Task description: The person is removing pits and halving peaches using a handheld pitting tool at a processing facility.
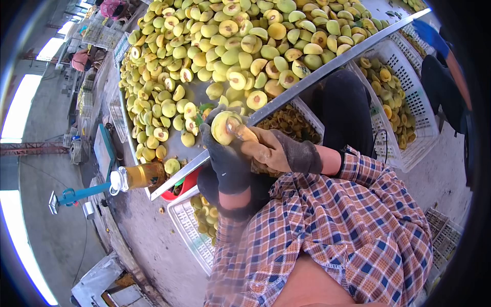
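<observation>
My left hand (225,161), in a dark, dusty knit glove, grips a round fruit half (221,128), smooth and yellow-green, its wet, pale cut face turned toward my right hand (273,151). That one, in a tan-palmed glove with a grey cuff, closes round a short tool (246,134) with an orange-brown handle; its end meets the browned middle of the flesh. The tool's long axis runs roughly across the table's (302,84) near metal edge, tip toward the left edge. Fruit half and tool are over that near edge. Cut fruit (220,46) heaps the table beyond; an amber jar (140,176) and a red bucket (186,187) are by the near-left corner. Slotted plastic crates (411,87) crowd my knees.
</observation>
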Action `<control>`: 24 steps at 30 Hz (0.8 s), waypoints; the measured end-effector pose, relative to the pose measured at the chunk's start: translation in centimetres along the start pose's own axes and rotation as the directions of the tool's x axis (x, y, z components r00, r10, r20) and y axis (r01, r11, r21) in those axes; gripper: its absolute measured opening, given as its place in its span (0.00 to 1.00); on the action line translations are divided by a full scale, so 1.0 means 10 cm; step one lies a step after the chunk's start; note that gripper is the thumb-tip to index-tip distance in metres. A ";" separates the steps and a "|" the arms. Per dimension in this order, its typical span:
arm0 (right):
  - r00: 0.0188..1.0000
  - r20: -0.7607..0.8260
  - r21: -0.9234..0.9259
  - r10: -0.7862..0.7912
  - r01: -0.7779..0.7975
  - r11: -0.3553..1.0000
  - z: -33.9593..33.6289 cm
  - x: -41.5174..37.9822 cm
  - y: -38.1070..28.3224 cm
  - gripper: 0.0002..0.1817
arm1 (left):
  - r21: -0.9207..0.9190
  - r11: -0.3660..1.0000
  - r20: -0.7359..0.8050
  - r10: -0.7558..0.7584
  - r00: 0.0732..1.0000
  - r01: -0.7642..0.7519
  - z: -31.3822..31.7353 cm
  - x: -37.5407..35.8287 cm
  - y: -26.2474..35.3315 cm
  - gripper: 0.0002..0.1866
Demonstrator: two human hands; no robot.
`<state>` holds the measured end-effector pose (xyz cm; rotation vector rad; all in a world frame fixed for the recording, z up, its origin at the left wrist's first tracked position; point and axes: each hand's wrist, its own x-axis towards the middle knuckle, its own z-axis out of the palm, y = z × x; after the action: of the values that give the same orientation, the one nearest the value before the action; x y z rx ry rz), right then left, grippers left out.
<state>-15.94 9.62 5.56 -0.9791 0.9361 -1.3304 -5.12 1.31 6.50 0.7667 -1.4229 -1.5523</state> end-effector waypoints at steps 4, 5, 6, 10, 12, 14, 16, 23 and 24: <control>0.991 0.120 0.339 0.067 -0.104 0.935 0.01 0.02 0.27 0.12 | -0.001 0.999 -0.031 0.043 0.999 -0.043 0.01 0.00 0.00 0.27; 0.988 0.143 0.402 0.052 -0.106 0.910 0.00 0.03 0.40 0.12 | -0.009 0.999 -0.014 0.039 0.999 -0.039 -0.01 0.01 -0.01 0.27; 0.988 0.132 0.394 0.085 -0.131 0.910 0.01 0.02 0.33 0.13 | -0.016 0.999 0.003 0.034 0.999 -0.034 -0.03 0.01 -0.02 0.26; 0.972 0.131 0.342 0.197 -0.230 0.911 -0.02 0.00 0.25 0.16 | 0.122 0.992 0.018 0.014 1.000 -0.016 -0.03 0.01 0.03 0.25; 0.971 0.155 0.348 0.180 -0.225 0.910 -0.02 0.03 0.41 0.18 | 0.142 0.989 -0.021 0.040 0.999 -0.036 -0.06 0.01 -0.01 0.25; 0.973 0.182 0.351 0.140 -0.198 0.915 -0.03 0.04 0.50 0.19 | 0.273 0.952 -0.003 0.142 0.990 -0.135 -0.12 -0.03 -0.07 0.24; 0.961 0.208 0.256 0.184 -0.235 0.938 -0.03 -0.01 0.21 0.19 | 0.486 0.816 0.104 0.302 0.948 -0.313 -0.21 -0.09 -0.17 0.20; 0.900 0.305 0.218 0.311 -0.384 0.897 -0.10 -0.08 0.01 0.19 | -0.122 0.992 -0.009 -0.043 0.999 0.042 -0.26 0.04 -0.15 0.22; 0.921 0.273 0.171 0.279 -0.332 0.928 -0.09 -0.07 0.04 0.19 | 0.004 1.000 -0.017 0.014 1.000 -0.014 -0.31 0.02 -0.21 0.22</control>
<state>-16.65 10.27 4.90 -0.7705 0.7067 -0.9944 -2.86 -0.33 3.95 0.7688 -1.4160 -1.5293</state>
